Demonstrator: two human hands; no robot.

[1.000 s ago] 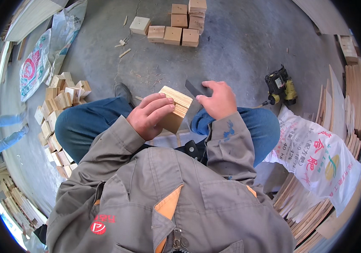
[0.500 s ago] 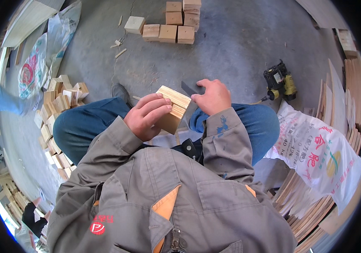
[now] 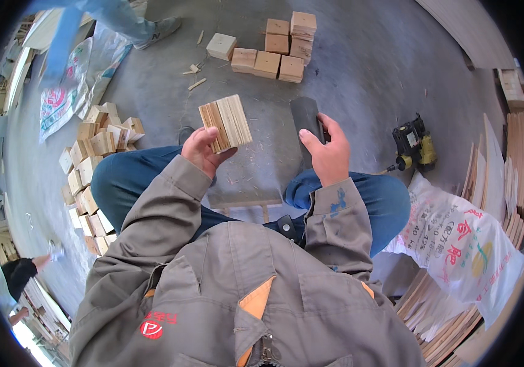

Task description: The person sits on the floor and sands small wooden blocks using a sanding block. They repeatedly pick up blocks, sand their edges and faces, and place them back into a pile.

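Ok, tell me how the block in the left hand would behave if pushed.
The block is probably stiff, its wood layers packed tightly. Flat faces and square corners suggest it would slide rather than roll. Chunky proportions should probably resist tipping.

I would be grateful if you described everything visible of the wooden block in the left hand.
The wooden block shows a roughly square face with parallel stripes, like stacked plywood layers: pale on the right, browner on the left. It is slightly tilted and held above the concrete floor, in front of the person. The left hand grips its lower left part, thumb on the browner side; nothing else visibly touches it. Its far side is hidden.
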